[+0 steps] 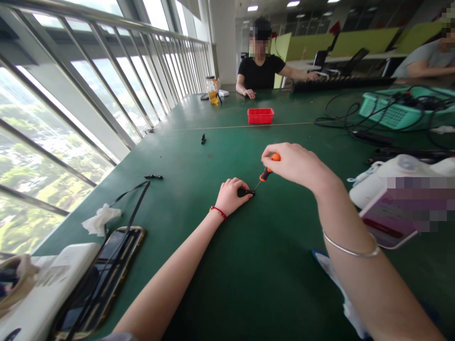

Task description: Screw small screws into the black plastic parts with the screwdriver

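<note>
My left hand point(232, 195) is closed on a small black part point(245, 192), pressing it down on the green table point(227, 265); its exact kind is too small to make out. Above it, my right hand point(295, 163) grips the handle of a screwdriver point(266, 173) with an orange and black grip. The thin shaft slants down to the left, its tip at the right end of the black part. Whether a screw sits under the tip cannot be seen. Two other small black pieces lie apart, one beyond my hands point(203, 139) and one to the left point(154, 176).
Ahead stands a red bin point(260, 116), with a seated person point(261, 71) behind it. A teal basket point(384, 111) with black cables is at the right, above a white bottle point(401, 173). At the left lie a phone point(117, 265), a black strap and a crumpled tissue point(101, 219).
</note>
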{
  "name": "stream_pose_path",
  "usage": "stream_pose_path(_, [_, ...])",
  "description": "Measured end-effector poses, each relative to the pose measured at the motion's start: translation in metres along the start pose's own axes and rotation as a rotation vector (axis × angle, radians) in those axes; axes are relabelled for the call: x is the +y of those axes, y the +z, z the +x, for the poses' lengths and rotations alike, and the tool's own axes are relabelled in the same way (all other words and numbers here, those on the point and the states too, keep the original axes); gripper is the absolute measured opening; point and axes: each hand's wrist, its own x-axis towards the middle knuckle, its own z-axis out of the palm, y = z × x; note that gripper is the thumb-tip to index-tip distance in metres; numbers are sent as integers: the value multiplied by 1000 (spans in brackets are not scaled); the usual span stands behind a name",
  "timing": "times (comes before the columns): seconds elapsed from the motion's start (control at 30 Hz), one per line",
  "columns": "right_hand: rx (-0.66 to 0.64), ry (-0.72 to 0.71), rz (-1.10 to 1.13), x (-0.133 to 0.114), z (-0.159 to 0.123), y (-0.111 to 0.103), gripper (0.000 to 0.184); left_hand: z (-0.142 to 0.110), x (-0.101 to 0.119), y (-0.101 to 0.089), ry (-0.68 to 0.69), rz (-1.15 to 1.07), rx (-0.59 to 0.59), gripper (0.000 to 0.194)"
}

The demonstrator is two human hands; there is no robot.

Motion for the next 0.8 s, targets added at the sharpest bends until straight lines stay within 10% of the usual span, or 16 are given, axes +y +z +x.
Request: stream_pose_path(0.8, [190, -133, 240, 12, 16, 13, 24, 1, -1, -1, -35, -41, -25, 14])
